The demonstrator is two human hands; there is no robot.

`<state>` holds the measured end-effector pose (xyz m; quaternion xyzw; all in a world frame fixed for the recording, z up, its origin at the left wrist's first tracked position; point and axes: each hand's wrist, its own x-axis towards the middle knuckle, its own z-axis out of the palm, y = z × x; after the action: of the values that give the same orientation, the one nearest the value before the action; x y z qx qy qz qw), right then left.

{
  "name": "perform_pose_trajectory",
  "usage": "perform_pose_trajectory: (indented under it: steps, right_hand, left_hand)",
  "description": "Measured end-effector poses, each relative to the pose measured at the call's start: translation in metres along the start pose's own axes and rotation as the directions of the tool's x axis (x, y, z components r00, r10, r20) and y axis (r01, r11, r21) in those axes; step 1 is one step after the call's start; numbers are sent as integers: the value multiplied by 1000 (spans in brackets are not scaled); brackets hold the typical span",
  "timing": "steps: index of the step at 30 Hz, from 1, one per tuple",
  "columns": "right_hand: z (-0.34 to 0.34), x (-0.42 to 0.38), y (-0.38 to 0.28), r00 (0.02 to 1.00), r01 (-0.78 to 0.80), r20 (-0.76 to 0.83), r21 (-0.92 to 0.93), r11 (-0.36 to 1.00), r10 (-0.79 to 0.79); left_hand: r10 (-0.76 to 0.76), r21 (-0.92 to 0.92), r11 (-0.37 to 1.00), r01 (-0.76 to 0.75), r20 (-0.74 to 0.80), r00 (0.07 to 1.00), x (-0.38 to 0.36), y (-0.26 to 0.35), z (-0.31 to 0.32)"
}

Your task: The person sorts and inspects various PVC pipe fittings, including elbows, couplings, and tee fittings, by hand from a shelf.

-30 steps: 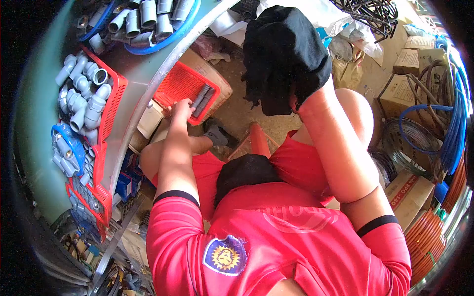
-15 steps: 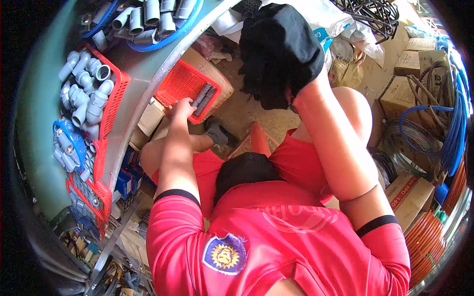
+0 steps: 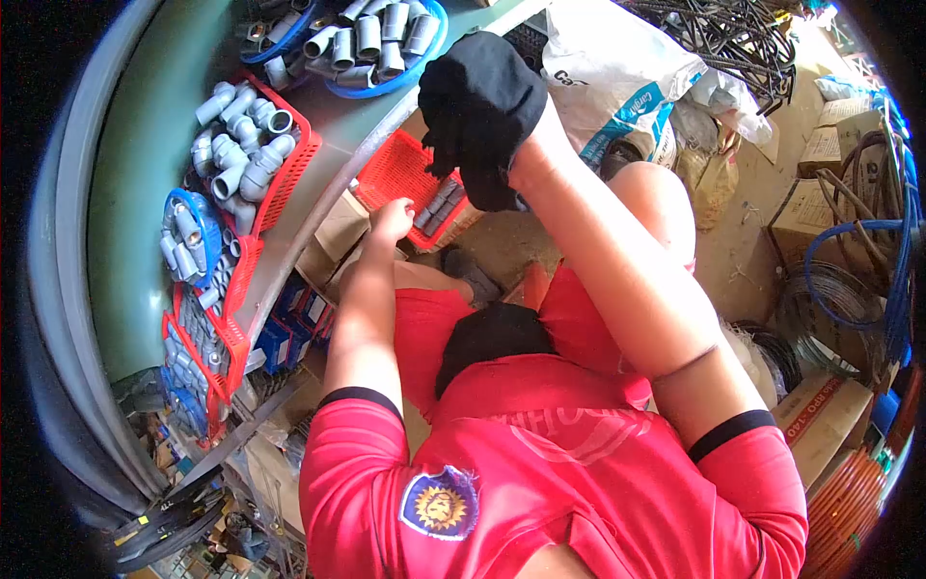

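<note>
My left hand [image 3: 393, 220] is at the near left side of a red plastic basket [image 3: 394, 172], its fingers curled at the rim. Grey cylindrical pieces [image 3: 439, 207] lie in the basket's right part. A bunched black cloth [image 3: 479, 96] hangs in the air at the end of my right forearm, above the basket's upper right side. It covers the fingers of my right hand [image 3: 531, 159]; only the part near the wrist shows.
Grey pipe fittings [image 3: 231, 164] fill red and blue baskets on the shelf at left. White sacks [image 3: 622, 72] and black bent rods [image 3: 743, 43] lie beyond my knee. Cartons [image 3: 815, 410], wire coils and blue hose [image 3: 897, 261] are at right.
The view has shifted, so the shelf and baskets appear farther right. The black cloth has moved left relative to the basket and now overlaps its upper right edge. My left hand stays at the basket.
</note>
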<state>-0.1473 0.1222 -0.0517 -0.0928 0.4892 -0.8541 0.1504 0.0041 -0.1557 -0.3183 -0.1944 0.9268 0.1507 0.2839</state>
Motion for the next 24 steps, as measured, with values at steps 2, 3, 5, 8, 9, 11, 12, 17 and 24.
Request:
perform_pose_trajectory:
  steps: [2, 3, 5, 8, 9, 11, 12, 17, 24]
  right_hand:
    - [0, -6, 0, 998, -64, -12, 103, 993, 66]
    - [-1, -8, -4, 993, -111, -13, 179, 978, 115]
    - [-11, -10, -5, 982, -183, 4, 208, 961, 186]
    - [-38, 2, -2, 996, 42, 89, -205, 978, -24]
    - [-42, 5, -10, 979, 192, 153, -494, 848, -132]
    - [-50, 10, -20, 890, 415, 300, -843, 341, -342]
    - [-56, 12, -19, 886, 416, 330, -875, 246, -326]
    - [-59, 1, -21, 983, 185, 155, -832, 523, -101]
    - [-57, 9, 0, 974, 215, 119, -758, 616, -194]
  left_hand:
    - [-82, 83, 993, 82, -2, 997, 1, 15, 5]
    - [-121, 121, 985, 121, -3, 993, 7, 17, 12]
    - [-146, 91, 984, 150, -54, 988, 19, 12, 33]
    - [-207, 131, 969, 209, -33, 978, 11, 32, 25]
    - [-207, 153, 966, 207, -19, 978, 8, 36, 24]
    - [-209, 204, 958, 203, 7, 978, 7, 40, 22]
    - [-207, 193, 961, 198, 26, 978, 21, 30, 34]
    - [-161, 275, 949, 156, -1, 987, 32, 24, 38]
    - [-113, 191, 976, 102, 52, 992, 24, 22, 27]
